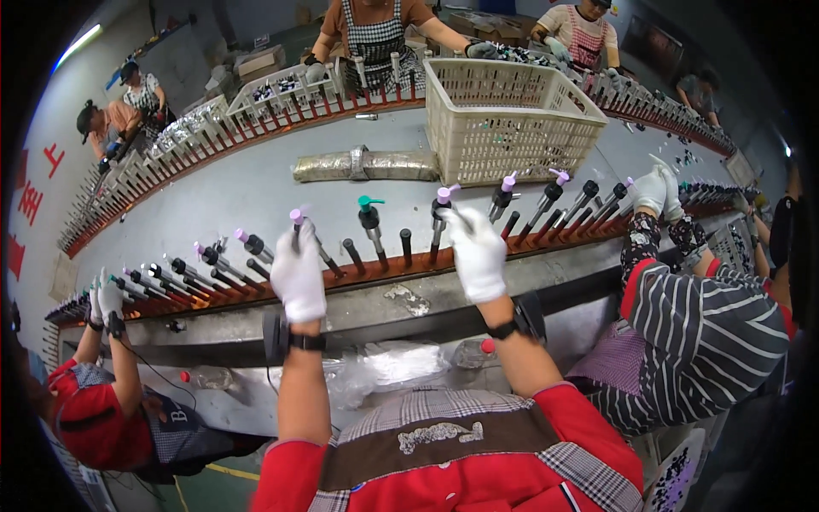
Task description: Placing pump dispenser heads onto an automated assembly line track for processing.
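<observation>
Both my hands wear white gloves and reach over a curved row of upright dark rods. My left hand (299,277) has its fingers closed around the black collar of a pump dispenser with a lilac head (296,215). My right hand (475,254) pinches at the collar of another lilac-headed pump dispenser (444,196), which sits on a rod; its fingertips partly hide the contact. Between my hands stands a pump dispenser with a green head (369,205). Bare rods (405,246) flank it. More lilac-headed pump dispensers (252,242) line the row on both sides.
Beyond the row, a large cream plastic crate (516,141) stands on the grey table (256,192), beside a tape-wrapped bundle (367,165). Co-workers' gloved hands (655,189) work at both sides. A metal ledge (401,300), plastic bags (401,363) and bottles lie nearer me.
</observation>
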The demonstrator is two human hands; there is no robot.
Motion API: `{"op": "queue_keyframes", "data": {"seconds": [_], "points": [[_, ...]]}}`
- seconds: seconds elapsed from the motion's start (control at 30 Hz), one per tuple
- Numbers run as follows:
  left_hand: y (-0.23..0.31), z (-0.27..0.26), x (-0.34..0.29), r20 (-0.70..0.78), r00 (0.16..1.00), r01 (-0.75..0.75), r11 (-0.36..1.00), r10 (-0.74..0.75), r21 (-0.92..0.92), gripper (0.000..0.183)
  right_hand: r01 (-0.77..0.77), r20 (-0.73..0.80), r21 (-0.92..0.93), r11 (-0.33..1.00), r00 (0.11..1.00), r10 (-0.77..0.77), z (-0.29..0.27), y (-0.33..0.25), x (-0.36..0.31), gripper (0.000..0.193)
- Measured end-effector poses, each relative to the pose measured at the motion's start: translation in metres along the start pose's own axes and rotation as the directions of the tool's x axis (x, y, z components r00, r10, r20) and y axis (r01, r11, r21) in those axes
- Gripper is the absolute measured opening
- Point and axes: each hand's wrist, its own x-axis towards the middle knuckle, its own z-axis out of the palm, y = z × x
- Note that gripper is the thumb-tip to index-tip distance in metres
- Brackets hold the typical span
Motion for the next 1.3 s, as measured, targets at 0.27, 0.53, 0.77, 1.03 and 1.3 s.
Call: {"op": "queue_keyframes", "data": {"seconds": [0.27, 0.53, 0.77, 1.03, 1.3], "points": [[0.069, 0.041, -0.078, 0.489, 0.843, 0.114, 0.814, 0.223, -0.569, 0.032, -0.015, -0.393, 0.058, 0.998, 0.919, 0.036, -0.065, 0.033, 0.055, 0.054], [0.107, 0.16, -0.059, 0.487, 0.862, 0.32, 0.599, 0.138, -0.734, 0.015, 0.075, -0.193, -0.121, 0.99, 0.976, -0.097, -0.003, 0.058, 0.085, 0.025], [0.071, 0.144, -0.031, 0.361, 0.92, 0.106, 0.79, 0.152, -0.604, 0.019, 0.238, -0.288, -0.227, 0.944, 0.91, -0.299, 0.019, 0.031, 0.072, 0.024], [0.061, 0.067, -0.059, 0.188, 0.934, -0.332, 0.933, 0.304, 0.14, 0.036, -0.008, -0.046, 0.134, 0.991, 0.999, 0.014, -0.079, 0.045, 0.004, 0.009], [0.142, 0.156, -0.112, 0.315, 0.888, -0.165, 0.872, 0.334, -0.461, 0.037, 0.028, -0.071, 0.106, 0.994, 0.997, -0.02, -0.092, 0.075, 0.104, 0.037]]}}
